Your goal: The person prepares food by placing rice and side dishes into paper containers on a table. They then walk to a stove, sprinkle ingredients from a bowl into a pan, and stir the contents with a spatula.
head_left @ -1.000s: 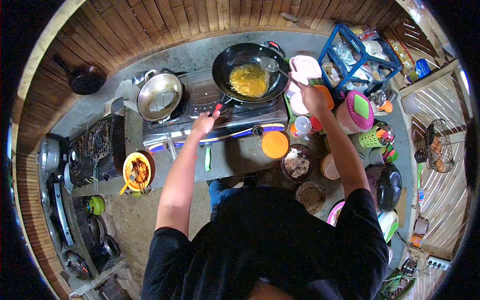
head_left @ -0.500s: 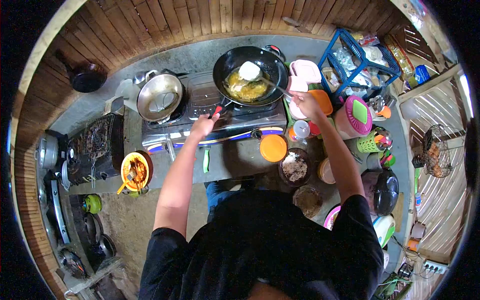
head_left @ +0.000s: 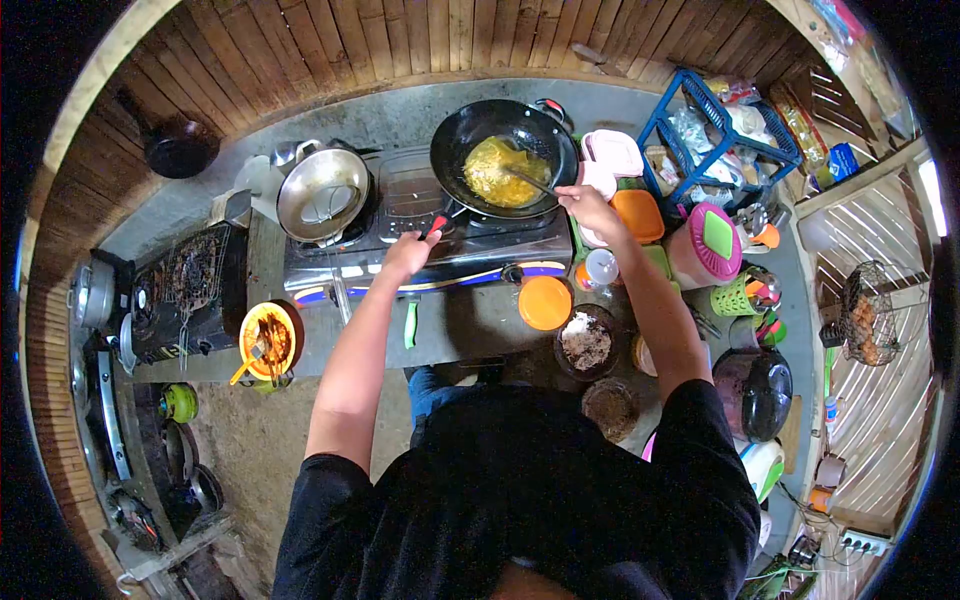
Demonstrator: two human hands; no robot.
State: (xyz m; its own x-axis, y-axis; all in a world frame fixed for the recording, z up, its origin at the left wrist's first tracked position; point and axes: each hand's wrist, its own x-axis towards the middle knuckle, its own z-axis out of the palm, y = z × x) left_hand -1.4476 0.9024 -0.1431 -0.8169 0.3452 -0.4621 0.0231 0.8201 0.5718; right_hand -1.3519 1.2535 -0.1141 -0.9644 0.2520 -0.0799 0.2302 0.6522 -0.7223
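A black wok point(head_left: 455, 135) sits on the right burner of the stove point(head_left: 400, 270), with a yellow egg-like mixture point(head_left: 500, 172) in its bowl. My left hand point(head_left: 408, 254) is closed around the wok's red and black handle point(head_left: 434, 227). My right hand point(head_left: 592, 208) grips the dark handle of a spatula point(head_left: 530, 180), whose head is down in the yellow mixture and cannot be made out. On the left burner stands an empty silver pan point(head_left: 300, 205).
Near the stove's front are a green-handled knife point(head_left: 411, 325), an orange lid point(head_left: 545, 303) and a bowl of white and brown food point(head_left: 587, 343). An orange bowl point(head_left: 268, 341) stands left. Containers and a blue rack point(head_left: 712, 150) stand right.
The spatula has moved from the wok's right side down into the yellow mixture, its head now hidden. My right hand has shifted slightly left and down; my left hand keeps its hold.
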